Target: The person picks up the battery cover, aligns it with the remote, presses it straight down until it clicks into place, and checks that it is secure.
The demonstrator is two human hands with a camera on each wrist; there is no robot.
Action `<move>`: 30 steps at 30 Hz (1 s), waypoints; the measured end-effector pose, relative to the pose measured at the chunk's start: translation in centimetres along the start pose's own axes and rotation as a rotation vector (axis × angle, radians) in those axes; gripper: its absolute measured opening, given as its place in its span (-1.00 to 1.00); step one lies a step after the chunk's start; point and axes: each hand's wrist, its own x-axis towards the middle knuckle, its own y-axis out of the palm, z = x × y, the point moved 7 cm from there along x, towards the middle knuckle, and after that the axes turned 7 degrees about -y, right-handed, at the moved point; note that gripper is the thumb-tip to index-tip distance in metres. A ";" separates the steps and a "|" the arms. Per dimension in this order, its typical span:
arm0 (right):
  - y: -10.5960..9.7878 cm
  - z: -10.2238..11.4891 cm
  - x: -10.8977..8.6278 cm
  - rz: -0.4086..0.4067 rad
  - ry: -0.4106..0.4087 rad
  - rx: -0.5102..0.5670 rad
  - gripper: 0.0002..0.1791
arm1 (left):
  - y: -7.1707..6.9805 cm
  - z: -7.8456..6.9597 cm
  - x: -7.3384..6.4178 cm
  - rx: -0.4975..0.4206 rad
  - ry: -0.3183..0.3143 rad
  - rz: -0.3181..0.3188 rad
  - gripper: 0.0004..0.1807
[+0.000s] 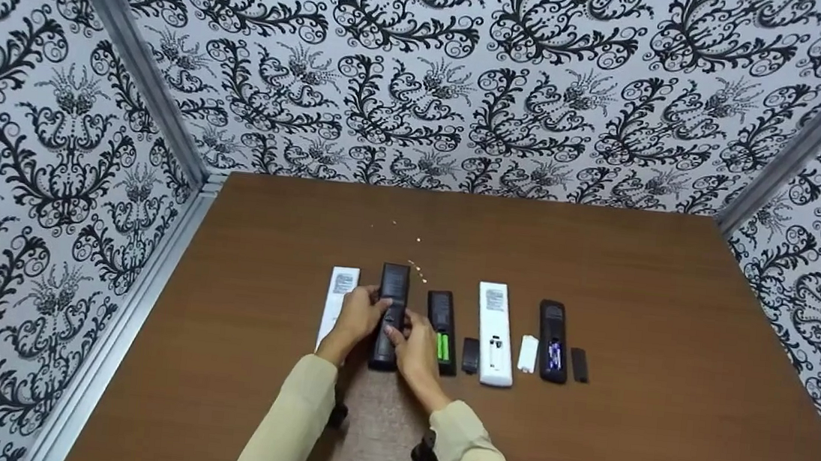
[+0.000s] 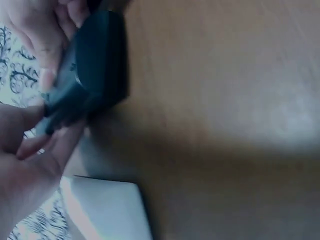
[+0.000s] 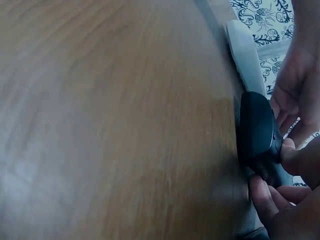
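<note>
Both hands hold a long black remote control (image 1: 395, 282), its back turned up. My left hand (image 1: 359, 317) grips its left side, thumb on the back; my right hand (image 1: 417, 349) grips the right side lower down, thumb across the back. In the left wrist view the near end of the black remote (image 2: 111, 55) shows close over the table. The right wrist view has fingers of the right hand (image 3: 277, 205) around its edge. Beside the left hand lies a white remote (image 1: 342, 284), partly hidden by that hand. Right of the right hand is a black remote (image 1: 441, 305) with green batteries (image 1: 442, 346).
Farther right on the brown table (image 1: 669, 361) lie a black battery cover (image 1: 470, 355), a white remote (image 1: 494, 320) with its compartment uncovered, a white cover (image 1: 527, 353), a black remote (image 1: 553, 321) with blue batteries (image 1: 555, 354) and a dark cover (image 1: 579, 365). Patterned walls (image 1: 437, 112) enclose the table.
</note>
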 end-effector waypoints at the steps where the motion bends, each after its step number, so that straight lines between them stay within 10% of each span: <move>1: 0.0 0.1 0.1 -0.003 -0.009 -0.011 -0.51 | 0.0 -0.3 0.0 0.034 0.006 -0.009 -0.70; 7: -0.1 0.4 0.0 -0.007 -0.015 -0.099 -0.53 | -0.2 -1.0 -0.3 0.191 0.044 -0.043 -0.80; 30: -2.0 1.7 -0.4 0.047 -0.081 -0.122 -0.73 | -0.7 -1.2 -1.3 0.258 0.051 -0.237 -0.75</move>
